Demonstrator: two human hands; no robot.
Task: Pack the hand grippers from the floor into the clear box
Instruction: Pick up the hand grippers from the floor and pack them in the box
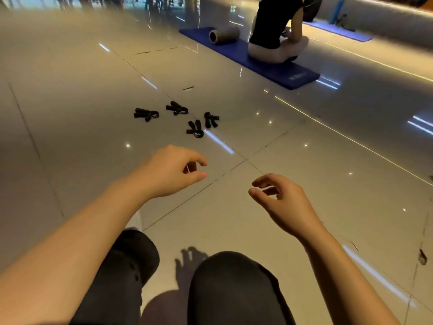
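Observation:
Several black hand grippers lie scattered on the glossy tiled floor ahead of me: one at the left [145, 114], one behind it [176, 108], one in front [195, 129] and one at the right [211, 119]. My left hand [172, 170] hovers above the floor short of them, fingers loosely curled and apart, holding nothing. My right hand [278, 198] hangs lower and to the right, also empty with curled, parted fingers. No clear box is in view.
My knees in dark trousers [229, 287] fill the bottom. A person sits on a blue mat [276, 66] at the back right, beside a grey foam roller [223, 35]. A second blue mat [339, 31] lies farther back. Cracked tile [422, 258] at right.

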